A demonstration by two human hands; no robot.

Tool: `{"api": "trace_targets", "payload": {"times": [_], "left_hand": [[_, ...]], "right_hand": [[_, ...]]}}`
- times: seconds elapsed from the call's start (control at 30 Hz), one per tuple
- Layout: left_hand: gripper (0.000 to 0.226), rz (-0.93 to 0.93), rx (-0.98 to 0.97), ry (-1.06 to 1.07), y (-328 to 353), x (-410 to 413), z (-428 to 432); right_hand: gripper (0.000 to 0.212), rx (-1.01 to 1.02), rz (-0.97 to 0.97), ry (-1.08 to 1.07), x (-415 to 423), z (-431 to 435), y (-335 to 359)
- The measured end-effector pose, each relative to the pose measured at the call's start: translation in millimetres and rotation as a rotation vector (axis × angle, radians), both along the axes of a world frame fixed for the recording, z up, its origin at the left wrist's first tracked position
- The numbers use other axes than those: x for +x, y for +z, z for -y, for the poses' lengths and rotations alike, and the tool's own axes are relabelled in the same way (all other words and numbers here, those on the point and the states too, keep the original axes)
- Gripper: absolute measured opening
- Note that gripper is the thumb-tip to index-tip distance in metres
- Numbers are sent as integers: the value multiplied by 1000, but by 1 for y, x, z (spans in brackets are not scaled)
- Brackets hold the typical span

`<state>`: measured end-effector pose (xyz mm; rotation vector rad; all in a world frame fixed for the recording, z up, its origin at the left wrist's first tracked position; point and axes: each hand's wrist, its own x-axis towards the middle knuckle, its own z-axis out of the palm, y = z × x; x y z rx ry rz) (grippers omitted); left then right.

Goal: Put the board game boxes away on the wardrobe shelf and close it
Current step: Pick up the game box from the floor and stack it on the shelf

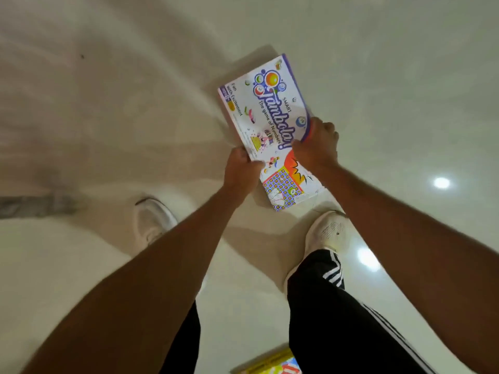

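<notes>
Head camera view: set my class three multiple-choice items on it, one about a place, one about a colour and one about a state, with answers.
1. Where is the yellow cardboard box?
A) on the pale glossy floor by the legs
B) on a shelf
C) in a hand

2. What colour are the person's sports shoes?
A) black
B) white
C) red

3. How is the white Tambola board game box held?
A) by nobody
B) by one hand
C) by the left hand and the right hand

Answers:
1 A: it lies at the bottom edge of the view, between the legs.
2 B: both shoes show white.
3 C: each hand grips one side of it.
</notes>
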<state>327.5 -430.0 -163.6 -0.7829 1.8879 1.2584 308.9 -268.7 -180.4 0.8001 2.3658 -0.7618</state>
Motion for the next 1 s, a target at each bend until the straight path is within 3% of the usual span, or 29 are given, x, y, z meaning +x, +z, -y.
{"api": "trace_targets", "payload": {"times": [0.07, 0.17, 0.27, 0.4, 0.57, 0.73, 0.87, 1.0], "left_hand": [[22, 35, 69, 110, 2, -1, -4], [36, 46, 104, 256, 14, 6, 6], [40, 52, 91, 300, 68, 22, 29], [62, 66, 75, 336, 192, 67, 66], [62, 58, 111, 387, 385, 135, 117], [38, -52, 129, 474, 564, 200, 167], [34, -164, 81, 574, 651, 264, 213], [36, -283, 67, 787, 699, 330, 263]], "right_hand": [[51, -45, 36, 16, -5, 2, -12], [43, -100, 31, 56, -2, 7, 5], [35, -158, 27, 91, 13, 19, 60], [34, -283, 25, 170, 44, 40, 183], [36, -389, 14, 441, 92, 71, 378], [39, -415, 48, 661, 124, 117, 543], [49, -439, -10, 822, 142, 176, 646], [52, -458, -49, 998, 164, 254, 704]]}}
